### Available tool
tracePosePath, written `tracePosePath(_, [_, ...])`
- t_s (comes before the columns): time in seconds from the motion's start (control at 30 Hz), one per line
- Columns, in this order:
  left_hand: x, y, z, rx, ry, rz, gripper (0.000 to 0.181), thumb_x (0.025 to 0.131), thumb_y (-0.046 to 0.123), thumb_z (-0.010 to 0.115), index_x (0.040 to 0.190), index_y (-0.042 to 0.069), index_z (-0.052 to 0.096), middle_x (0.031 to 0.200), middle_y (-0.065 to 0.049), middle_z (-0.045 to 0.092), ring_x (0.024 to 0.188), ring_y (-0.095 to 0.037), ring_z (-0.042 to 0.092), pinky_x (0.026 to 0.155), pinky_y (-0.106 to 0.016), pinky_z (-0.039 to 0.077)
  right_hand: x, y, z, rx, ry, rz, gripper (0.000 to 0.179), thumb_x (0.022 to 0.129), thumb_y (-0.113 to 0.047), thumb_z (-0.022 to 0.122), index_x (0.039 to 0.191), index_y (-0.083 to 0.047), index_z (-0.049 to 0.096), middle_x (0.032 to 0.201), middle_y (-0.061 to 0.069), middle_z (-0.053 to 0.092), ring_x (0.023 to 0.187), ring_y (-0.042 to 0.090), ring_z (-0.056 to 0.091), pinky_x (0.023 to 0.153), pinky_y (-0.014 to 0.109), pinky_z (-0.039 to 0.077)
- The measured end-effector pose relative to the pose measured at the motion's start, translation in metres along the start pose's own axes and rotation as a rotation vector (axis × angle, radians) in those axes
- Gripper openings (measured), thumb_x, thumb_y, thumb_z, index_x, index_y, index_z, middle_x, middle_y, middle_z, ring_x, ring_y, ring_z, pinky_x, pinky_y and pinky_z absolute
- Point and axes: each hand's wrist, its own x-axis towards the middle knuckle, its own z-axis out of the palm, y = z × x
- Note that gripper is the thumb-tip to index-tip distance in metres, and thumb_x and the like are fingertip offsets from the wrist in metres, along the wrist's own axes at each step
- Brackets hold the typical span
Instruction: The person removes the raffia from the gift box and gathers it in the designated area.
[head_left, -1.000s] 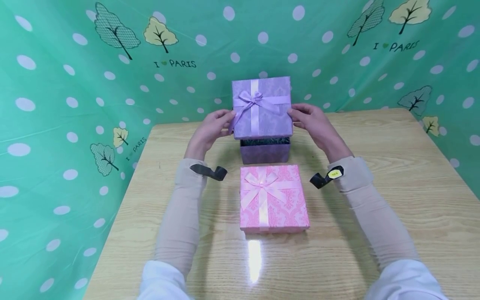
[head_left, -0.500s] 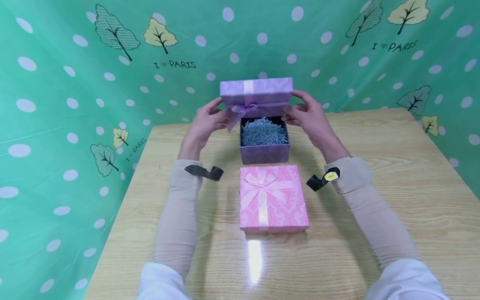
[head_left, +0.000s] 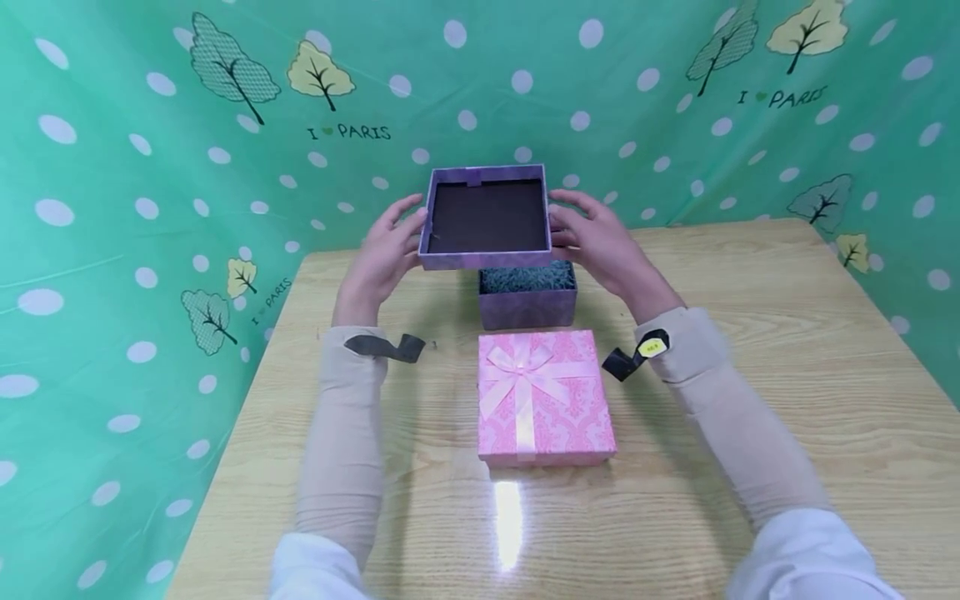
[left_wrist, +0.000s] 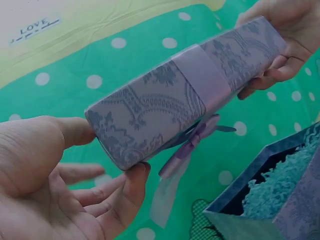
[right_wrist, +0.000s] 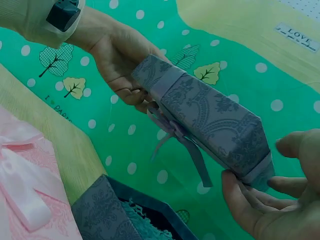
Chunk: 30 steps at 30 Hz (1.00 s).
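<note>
Between both hands a purple patterned box lid (head_left: 487, 217) is held up, its dark inside facing the head camera. My left hand (head_left: 381, 254) grips its left side, thumb and fingers at the edge in the left wrist view. At the other side my right hand (head_left: 596, 242) holds the lid's right edge. A purple bow (left_wrist: 192, 142) hangs from the lid's outer face. Below and behind the lid stands the purple box (head_left: 528, 308), open-topped, with teal shredded paper (head_left: 525, 278) inside. The lid hides the back of the box.
A pink patterned gift box (head_left: 547, 408) with a pink ribbon bow sits in front of the purple box on the wooden table (head_left: 787, 350). A green curtain (head_left: 150, 333) with white dots stands behind and to the left.
The purple lid has come off the box and turned over, so its inside now shows instead of its bow. Both hands have moved left with it. The pink box has stayed put.
</note>
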Motion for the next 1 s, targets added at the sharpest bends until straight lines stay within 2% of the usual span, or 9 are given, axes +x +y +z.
tracePosePath(0.17, [-0.001, 0.000, -0.012, 0.062, 0.042, -0.039, 0.051, 0.099, 0.030, 0.052, 0.143, 0.009, 0.039, 0.132, -0.011, 0.052, 0.109, -0.020, 0.058, 0.087, -0.028, 0.052, 0.010, 0.003, 0.010, 0.005, -0.051, 0.053, 0.049, 0.099, -0.023, 0.052, 0.146, -0.018, 0.037, 0.122, 0.014, 0.057, 0.094, 0.019, 0.063, 0.077, 0.024, 0.057])
tracePosePath(0.43, [-0.005, -0.003, -0.037, 0.110, 0.082, -0.070, 0.051, 0.099, 0.033, 0.050, 0.144, 0.011, 0.040, 0.132, -0.007, 0.051, 0.110, -0.017, 0.056, 0.090, -0.028, 0.050, 0.029, 0.009, 0.033, -0.050, -0.043, 0.110, 0.047, 0.099, -0.022, 0.052, 0.145, -0.021, 0.039, 0.119, 0.012, 0.060, 0.096, 0.019, 0.062, 0.075, 0.024, 0.057])
tracePosePath(0.6, [-0.008, -0.006, -0.055, 0.131, 0.104, -0.100, 0.051, 0.100, 0.033, 0.049, 0.145, 0.013, 0.039, 0.136, -0.007, 0.049, 0.112, -0.017, 0.054, 0.093, -0.028, 0.048, 0.038, 0.012, 0.052, -0.079, -0.062, 0.159, 0.049, 0.100, -0.020, 0.051, 0.147, -0.020, 0.036, 0.128, 0.014, 0.056, 0.104, 0.023, 0.060, 0.084, 0.029, 0.057])
tracePosePath(0.73, [-0.011, -0.011, -0.068, 0.146, 0.126, -0.132, 0.051, 0.100, 0.033, 0.048, 0.147, 0.016, 0.038, 0.139, -0.008, 0.047, 0.113, -0.016, 0.053, 0.091, -0.026, 0.049, 0.045, 0.019, 0.066, -0.077, -0.095, 0.189, 0.053, 0.100, -0.016, 0.051, 0.149, -0.017, 0.031, 0.133, 0.014, 0.052, 0.108, 0.025, 0.058, 0.095, 0.035, 0.053])
tracePosePath(0.87, [-0.013, -0.020, -0.084, 0.153, 0.135, -0.153, 0.051, 0.100, 0.033, 0.047, 0.148, 0.017, 0.037, 0.134, -0.006, 0.050, 0.108, -0.013, 0.056, 0.086, -0.023, 0.051, 0.052, 0.027, 0.082, -0.077, -0.104, 0.205, 0.057, 0.098, -0.011, 0.052, 0.150, -0.015, 0.029, 0.127, 0.016, 0.055, 0.098, 0.022, 0.059, 0.097, 0.038, 0.051])
tracePosePath(1.0, [-0.014, -0.028, -0.102, 0.153, 0.127, -0.175, 0.052, 0.101, 0.032, 0.044, 0.149, 0.016, 0.032, 0.128, -0.003, 0.052, 0.097, -0.007, 0.061, 0.081, -0.021, 0.052, 0.058, 0.034, 0.101, -0.090, -0.095, 0.223, 0.061, 0.096, -0.006, 0.054, 0.150, -0.013, 0.029, 0.118, 0.017, 0.057, 0.084, 0.016, 0.057, 0.094, 0.036, 0.053])
